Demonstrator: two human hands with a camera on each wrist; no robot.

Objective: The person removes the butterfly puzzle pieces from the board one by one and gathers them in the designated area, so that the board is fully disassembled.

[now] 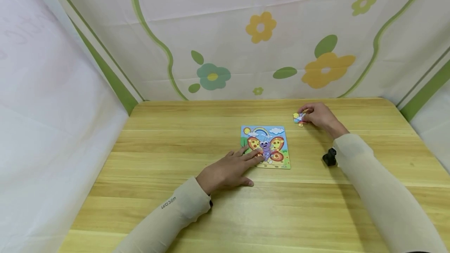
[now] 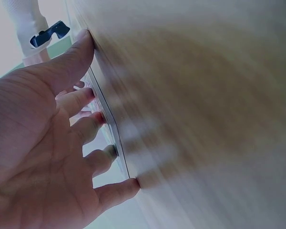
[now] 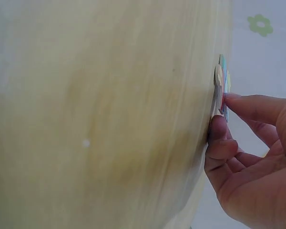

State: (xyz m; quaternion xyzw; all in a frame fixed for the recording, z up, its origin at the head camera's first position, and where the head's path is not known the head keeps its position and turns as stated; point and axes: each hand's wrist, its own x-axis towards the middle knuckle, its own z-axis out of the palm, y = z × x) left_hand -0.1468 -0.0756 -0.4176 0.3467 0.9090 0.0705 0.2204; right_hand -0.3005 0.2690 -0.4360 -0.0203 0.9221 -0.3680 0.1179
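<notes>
A square butterfly puzzle (image 1: 277, 130) lies flat near the middle of the table. My left hand (image 1: 230, 169) rests on its lower left part with fingers spread and fairly straight. In the left wrist view, the fingertips of that hand (image 2: 52, 129) meet the puzzle board's thin edge (image 2: 106, 105), and the thumb touches the tabletop. Farther right and back, my right hand (image 1: 319, 117) pinches a small stack of colourful puzzle pieces (image 1: 299, 118) at the table surface. Seen from the right wrist, the fingers of this hand (image 3: 257, 148) are curled at the pieces (image 3: 221, 81); their exact number cannot be told.
The wooden table (image 1: 168, 128) ends at a white cloth backdrop (image 1: 225, 42) with printed flowers. White cloth (image 1: 52, 108) also hangs along the left side. A black wrist device (image 1: 329, 157) sits under the right sleeve cuff.
</notes>
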